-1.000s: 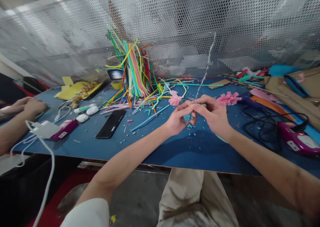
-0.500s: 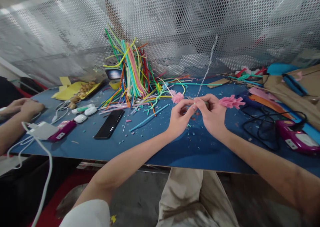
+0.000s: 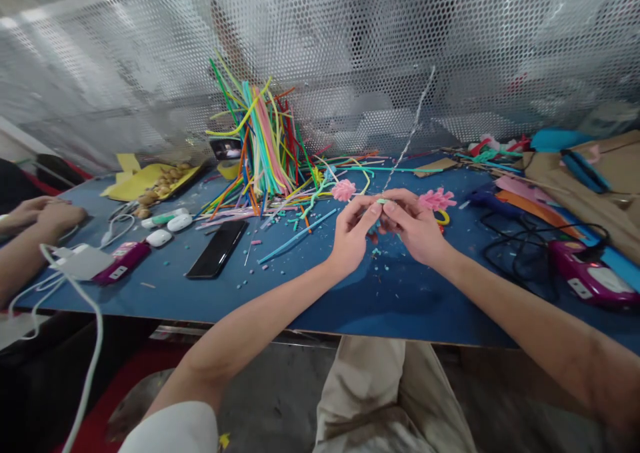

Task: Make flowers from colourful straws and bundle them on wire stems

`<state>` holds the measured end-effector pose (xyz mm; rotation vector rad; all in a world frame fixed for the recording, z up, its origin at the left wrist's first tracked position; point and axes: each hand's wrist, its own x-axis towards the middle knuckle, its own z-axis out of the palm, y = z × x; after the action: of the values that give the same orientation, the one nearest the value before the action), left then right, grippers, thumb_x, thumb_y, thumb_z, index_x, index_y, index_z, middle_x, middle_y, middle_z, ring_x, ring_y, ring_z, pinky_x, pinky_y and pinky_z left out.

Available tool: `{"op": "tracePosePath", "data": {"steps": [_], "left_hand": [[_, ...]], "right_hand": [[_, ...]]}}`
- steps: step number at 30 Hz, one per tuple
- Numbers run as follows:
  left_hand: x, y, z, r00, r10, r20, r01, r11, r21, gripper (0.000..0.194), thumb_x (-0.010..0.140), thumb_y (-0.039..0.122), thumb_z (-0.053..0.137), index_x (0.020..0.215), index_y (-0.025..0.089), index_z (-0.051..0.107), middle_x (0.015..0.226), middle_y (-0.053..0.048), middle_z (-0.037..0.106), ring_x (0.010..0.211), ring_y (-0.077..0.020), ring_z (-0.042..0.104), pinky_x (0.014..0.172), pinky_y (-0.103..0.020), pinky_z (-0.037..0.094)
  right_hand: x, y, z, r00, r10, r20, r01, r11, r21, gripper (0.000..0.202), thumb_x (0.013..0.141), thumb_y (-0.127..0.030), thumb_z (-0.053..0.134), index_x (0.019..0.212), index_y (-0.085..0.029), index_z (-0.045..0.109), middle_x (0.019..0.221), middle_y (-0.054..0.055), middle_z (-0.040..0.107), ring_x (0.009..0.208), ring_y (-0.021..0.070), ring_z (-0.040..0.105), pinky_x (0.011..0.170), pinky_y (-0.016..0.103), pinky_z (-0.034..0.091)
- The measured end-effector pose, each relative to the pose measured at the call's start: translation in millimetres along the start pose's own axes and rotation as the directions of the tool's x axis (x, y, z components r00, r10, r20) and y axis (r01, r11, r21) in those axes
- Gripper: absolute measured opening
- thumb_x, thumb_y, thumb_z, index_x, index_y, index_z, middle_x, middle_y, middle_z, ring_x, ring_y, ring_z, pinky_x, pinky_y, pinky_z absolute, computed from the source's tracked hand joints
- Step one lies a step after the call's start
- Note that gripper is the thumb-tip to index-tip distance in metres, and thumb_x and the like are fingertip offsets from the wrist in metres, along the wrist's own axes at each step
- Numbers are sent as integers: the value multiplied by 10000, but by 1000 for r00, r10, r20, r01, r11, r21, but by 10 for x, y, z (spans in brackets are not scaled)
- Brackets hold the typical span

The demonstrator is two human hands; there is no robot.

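Observation:
My left hand (image 3: 354,232) and my right hand (image 3: 419,228) meet above the table, thumbs nearly touching. Between them they pinch a small light-green piece (image 3: 383,201), most of it covered by fingers. A thin twisted whitish wire (image 3: 411,133) rises up and to the right from behind the fingertips. One fuzzy pink pipe-cleaner flower (image 3: 343,189) shows just beyond my left hand. Another pink fuzzy piece (image 3: 437,200) sticks out at the right hand's knuckles. Whether these pink parts join the green piece is hidden.
Behind stands a bundle of coloured pipe cleaners (image 3: 267,143), with cut scraps around. A phone (image 3: 217,249) lies to the left. A purple device (image 3: 590,273) with a black cable is on the right. A co-worker's hands (image 3: 57,216) rest far left. A perforated metal panel (image 3: 320,46) backs the table.
My hands have drawn closer together, and the light-green piece now shows between the thumbs. Both pink parts have shifted left. A yellow loop has come into sight beside my right hand.

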<state>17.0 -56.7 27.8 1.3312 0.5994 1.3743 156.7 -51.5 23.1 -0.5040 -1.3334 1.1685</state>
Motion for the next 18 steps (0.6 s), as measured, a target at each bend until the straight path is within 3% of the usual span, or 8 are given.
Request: {"op": "tracePosePath", "data": {"steps": [3,8,13,16,18], "left_hand": [[-2,20,5,998,-58,39,61,995,-81,262,871,444,716,929,198,645,741,17,633,578,-96,592,433,-187,428],[1,63,8,974,-142,174,171,971,-169,241,863,403,714,861,184,613,729,22,602,550,-97,588,419,-195,431],[13,99,-24,925,-229,302,308,918,-250,268,822,400,744,853,189,581,717,22,571,546,-110,573,414,-208,429],[23,121,-47,880,-259,399,390,874,-291,285,800,402,761,849,188,579,698,24,539,530,-113,553,403,-213,410],[27,138,-57,850,-281,445,441,843,-308,284,789,388,768,830,185,574,686,24,520,521,-108,537,406,-214,404]], "right_hand": [[10,-40,-8,991,102,86,-115,979,168,126,895,-332,724,1010,-292,690,707,-52,589,587,123,608,527,279,580],[23,-93,-59,984,101,149,-125,979,159,73,901,-339,719,938,-279,699,694,-47,607,560,128,617,494,284,591],[50,-123,-131,993,-35,112,31,999,29,56,869,-311,756,925,-312,759,857,-21,647,620,119,643,523,285,585],[84,-171,-197,970,-199,137,221,959,-177,82,828,-288,802,901,-327,798,879,-1,672,778,142,670,685,305,593],[100,-197,-231,953,-245,180,284,928,-242,106,834,-289,798,930,-333,809,873,10,687,847,160,673,765,331,581]]}}
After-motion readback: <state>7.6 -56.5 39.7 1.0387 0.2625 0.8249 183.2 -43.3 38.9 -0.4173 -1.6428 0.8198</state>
